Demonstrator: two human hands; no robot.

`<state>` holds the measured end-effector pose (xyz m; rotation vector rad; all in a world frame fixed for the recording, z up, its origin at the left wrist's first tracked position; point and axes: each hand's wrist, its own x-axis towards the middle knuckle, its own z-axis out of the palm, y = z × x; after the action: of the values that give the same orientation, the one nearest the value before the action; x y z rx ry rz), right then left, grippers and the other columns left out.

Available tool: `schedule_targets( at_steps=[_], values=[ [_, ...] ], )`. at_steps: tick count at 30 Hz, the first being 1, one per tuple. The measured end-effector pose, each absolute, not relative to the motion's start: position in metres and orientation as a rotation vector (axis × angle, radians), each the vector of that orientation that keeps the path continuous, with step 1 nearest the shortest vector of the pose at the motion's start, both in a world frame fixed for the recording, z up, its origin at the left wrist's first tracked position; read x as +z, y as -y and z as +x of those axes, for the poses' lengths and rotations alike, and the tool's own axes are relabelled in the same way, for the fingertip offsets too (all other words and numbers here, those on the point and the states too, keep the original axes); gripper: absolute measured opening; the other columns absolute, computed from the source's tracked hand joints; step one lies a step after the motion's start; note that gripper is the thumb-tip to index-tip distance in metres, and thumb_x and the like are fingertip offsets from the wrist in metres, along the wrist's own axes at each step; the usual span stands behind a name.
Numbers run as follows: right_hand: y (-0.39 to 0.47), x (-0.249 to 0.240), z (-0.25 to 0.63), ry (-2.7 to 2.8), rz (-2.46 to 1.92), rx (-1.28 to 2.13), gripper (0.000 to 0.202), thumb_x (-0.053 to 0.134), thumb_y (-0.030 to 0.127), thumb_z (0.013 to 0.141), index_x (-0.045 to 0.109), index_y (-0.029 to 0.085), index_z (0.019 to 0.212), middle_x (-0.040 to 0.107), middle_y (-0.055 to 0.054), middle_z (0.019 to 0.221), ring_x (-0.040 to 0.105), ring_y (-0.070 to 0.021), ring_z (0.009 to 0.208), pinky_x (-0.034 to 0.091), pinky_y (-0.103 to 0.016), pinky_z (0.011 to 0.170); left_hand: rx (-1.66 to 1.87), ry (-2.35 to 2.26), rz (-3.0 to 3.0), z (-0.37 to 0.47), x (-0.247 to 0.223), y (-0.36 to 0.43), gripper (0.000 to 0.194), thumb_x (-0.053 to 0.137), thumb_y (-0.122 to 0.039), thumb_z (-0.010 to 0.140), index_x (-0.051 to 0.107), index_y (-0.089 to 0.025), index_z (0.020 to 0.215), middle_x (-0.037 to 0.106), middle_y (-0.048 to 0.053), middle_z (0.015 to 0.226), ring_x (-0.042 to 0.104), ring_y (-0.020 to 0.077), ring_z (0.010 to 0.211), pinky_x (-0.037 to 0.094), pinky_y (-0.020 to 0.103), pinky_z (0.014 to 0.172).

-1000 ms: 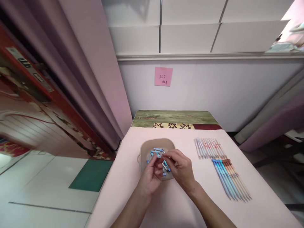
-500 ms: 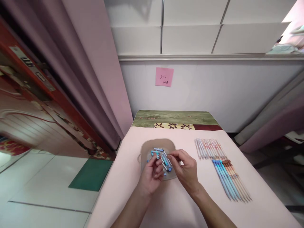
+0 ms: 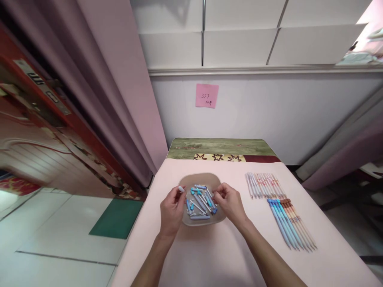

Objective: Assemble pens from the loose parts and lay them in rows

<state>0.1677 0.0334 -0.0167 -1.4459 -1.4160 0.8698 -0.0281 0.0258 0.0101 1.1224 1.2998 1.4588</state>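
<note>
Clock centred on the bowl; twelve points at the wall.

Item: beige bowl [image 3: 206, 177], at the dial's centre, on the pink-covered table [image 3: 203, 261]. Contents: loose pen parts [image 3: 200, 217], blue, white and clear, lying in a jumble.

Item: my left hand [image 3: 172, 208], at nine o'clock by the rim; thumb and finger pinched on a small pale piece [image 3: 181, 189].

Item: my right hand [image 3: 231, 202], at three o'clock; fingertips drawn together over the rim. Whether they grip anything, I cannot tell.

Done, by my judgement: two rows of whole-looking pens, neatly laid. Back row [image 3: 265, 186], just short of three o'clock, clear-bodied, some with red markings. Front row [image 3: 290, 225], between three and four, blue ones beside cream ones with brown tops.

Left: the bowl's parts, none lined up, seemingly enough for several more pens.

Writing: pink note [image 3: 207, 95], twelve o'clock, on the wall [image 3: 254, 107]; handwritten "357", two characters beneath, not surely legible. Pens: no brand or lettering readable at this size.
</note>
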Motion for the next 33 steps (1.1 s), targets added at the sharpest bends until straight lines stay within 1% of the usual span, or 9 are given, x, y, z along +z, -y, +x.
schedule_targets(
  at_steps=[3,6,10,13,18,24,28,31,33],
  values=[
    [-0.043,-0.015,0.157,1.642,-1.529,0.786,0.017,0.049,0.014,0.076,0.062,0.017,0.086,0.070,0.000,0.068,0.064,-0.0131,0.058,0.046,-0.020,0.054,1.445,-1.222,0.934,-0.028,0.003,-0.026,0.019,0.072,-0.015,0.069,0.066,-0.016,0.087,0.067,0.002,0.073,0.060,0.0119,0.059,0.050,0.020,0.056],
    [-0.053,-0.010,0.143,1.916,-1.598,0.672,0.024,0.049,0.014,0.080,0.066,0.019,0.095,0.073,-0.001,0.079,0.067,-0.0128,0.069,0.046,-0.020,0.062,1.499,-1.219,0.767,-0.032,-0.001,-0.029,0.022,0.073,-0.015,0.068,0.063,-0.013,0.088,0.068,0.004,0.073,0.061,0.0120,0.055,0.050,0.020,0.051],
    [-0.066,-0.012,0.128,2.100,-1.648,0.641,0.017,0.056,0.016,0.078,0.072,0.021,0.083,0.074,-0.003,0.081,0.068,-0.0156,0.075,0.045,-0.020,0.066,1.526,-1.141,0.592,-0.041,0.002,-0.031,0.017,0.068,-0.012,0.074,0.062,-0.012,0.090,0.070,0.008,0.080,0.063,0.0110,0.059,0.052,0.019,0.053],
    [-0.074,-0.021,0.119,2.221,-1.725,0.585,0.020,0.055,0.012,0.077,0.073,0.019,0.083,0.074,-0.008,0.082,0.068,-0.0193,0.078,0.045,-0.023,0.068,1.455,-1.064,0.386,-0.045,0.003,-0.032,0.008,0.059,-0.007,0.080,0.063,-0.009,0.087,0.070,0.010,0.082,0.063,0.0092,0.058,0.052,0.016,0.051],
    [-0.082,-0.035,0.102,2.411,-1.780,0.501,0.022,0.053,0.012,0.080,0.073,0.014,0.087,0.073,-0.017,0.088,0.068,-0.0240,0.083,0.046,-0.026,0.070,1.377,-0.980,0.204,-0.044,0.001,-0.035,0.015,0.051,-0.001,0.084,0.065,-0.007,0.085,0.071,0.009,0.079,0.063,0.0074,0.055,0.052,0.013,0.050],
    [-0.082,-0.042,0.092,2.504,-1.730,0.487,0.022,0.051,0.011,0.082,0.073,0.010,0.085,0.072,-0.019,0.086,0.069,-0.0252,0.083,0.047,-0.026,0.069,1.385,-0.933,0.157,-0.044,0.005,-0.035,0.015,0.051,-0.001,0.084,0.065,-0.006,0.085,0.071,0.010,0.078,0.064,0.0087,0.055,0.053,0.013,0.049],
    [-0.082,-0.036,0.095,2.426,-1.720,0.489,0.019,0.055,0.010,0.079,0.074,0.011,0.081,0.073,-0.018,0.084,0.069,-0.0255,0.079,0.047,-0.027,0.067,1.380,-0.925,0.096,-0.037,0.011,-0.033,0.015,0.051,-0.001,0.084,0.065,-0.007,0.082,0.070,0.009,0.076,0.064,0.0089,0.054,0.054,0.013,0.050],
    [-0.079,-0.020,0.109,2.300,-1.712,0.499,0.015,0.058,0.012,0.077,0.073,0.015,0.079,0.074,-0.012,0.078,0.069,-0.0223,0.075,0.047,-0.025,0.065,1.328,-0.900,0.025,-0.029,0.013,-0.029,0.013,0.052,-0.002,0.084,0.064,-0.007,0.081,0.070,0.009,0.074,0.064,0.0088,0.053,0.054,0.013,0.048],
    [-0.072,-0.006,0.123,2.200,-1.686,0.511,0.014,0.058,0.020,0.081,0.072,0.019,0.083,0.073,-0.006,0.076,0.068,-0.0184,0.072,0.048,-0.023,0.063,1.267,-0.868,-0.046,-0.023,0.014,-0.026,0.011,0.052,-0.004,0.085,0.063,-0.007,0.083,0.070,0.009,0.075,0.063,0.0081,0.052,0.052,0.012,0.045]
  ],
)
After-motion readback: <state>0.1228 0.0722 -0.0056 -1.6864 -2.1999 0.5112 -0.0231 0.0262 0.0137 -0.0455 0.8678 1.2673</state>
